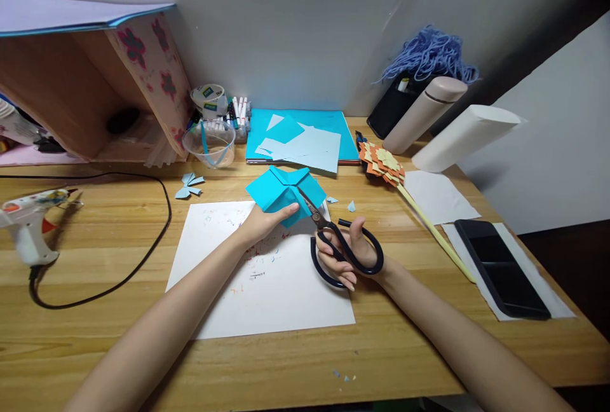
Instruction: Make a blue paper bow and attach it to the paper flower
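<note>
My left hand [267,220] holds a folded bright blue paper [274,186], its thumb pressed on top near the lower edge. In my right hand [345,250] is a pair of scissors [349,252] with black looped handles. The blades point up and left and meet the right side of the folded paper; part of them is hidden by it. Below the paper lies a white sheet [286,297] with small coloured marks. Small light-blue paper scraps [351,206] lie just right of the folded paper.
A glue gun [31,221] with a black cord is at left, near a light-blue paper bow [190,185]. Behind stand a clear cup [210,148], markers [239,110] and a blue folder [309,118]. To the right are a paper flower [381,164], a bottle [424,113] and a phone [502,269].
</note>
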Demonstrator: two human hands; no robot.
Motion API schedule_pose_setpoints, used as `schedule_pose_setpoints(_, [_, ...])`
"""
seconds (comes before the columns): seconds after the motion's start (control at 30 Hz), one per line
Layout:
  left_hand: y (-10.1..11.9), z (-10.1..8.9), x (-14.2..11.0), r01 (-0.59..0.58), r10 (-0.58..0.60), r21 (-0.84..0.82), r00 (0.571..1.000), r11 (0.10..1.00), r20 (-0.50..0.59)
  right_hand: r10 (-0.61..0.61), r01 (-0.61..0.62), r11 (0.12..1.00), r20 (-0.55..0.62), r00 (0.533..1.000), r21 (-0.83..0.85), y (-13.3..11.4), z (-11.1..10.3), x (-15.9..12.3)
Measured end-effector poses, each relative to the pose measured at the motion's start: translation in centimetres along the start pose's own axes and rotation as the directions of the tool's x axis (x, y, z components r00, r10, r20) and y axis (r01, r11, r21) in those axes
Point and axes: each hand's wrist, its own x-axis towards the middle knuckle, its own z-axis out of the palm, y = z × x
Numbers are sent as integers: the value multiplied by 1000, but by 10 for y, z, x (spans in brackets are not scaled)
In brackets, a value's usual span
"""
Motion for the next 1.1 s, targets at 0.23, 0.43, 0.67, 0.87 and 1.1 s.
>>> schedule_pose_setpoints(0.23, [0,1,-1,-1,1,18,1000,1000,-9,26,-26,999,36,999,18,-1,-4,1])
schedule_pose_setpoints(0.43, [0,1,0,-15,15,25,1000,1000,5,50,-50,998,1,999,26,-4,0,-1])
schedule_pose_setpoints(0.67, [-3,-1,1,-36,36,41,999,999,0,15,-19,997,48,999,80,0,-3,-1])
schedule_pose_setpoints(0.87, [-1,0,0,-27,27,10,1000,1000,4,43,-44,997,13,999,60,3,-6,-1])
schedule_pose_setpoints(1.1, [0,-1,1,28,-24,-117,999,993,37,39,-40,999,-21,999,-29,-1,0,-3])
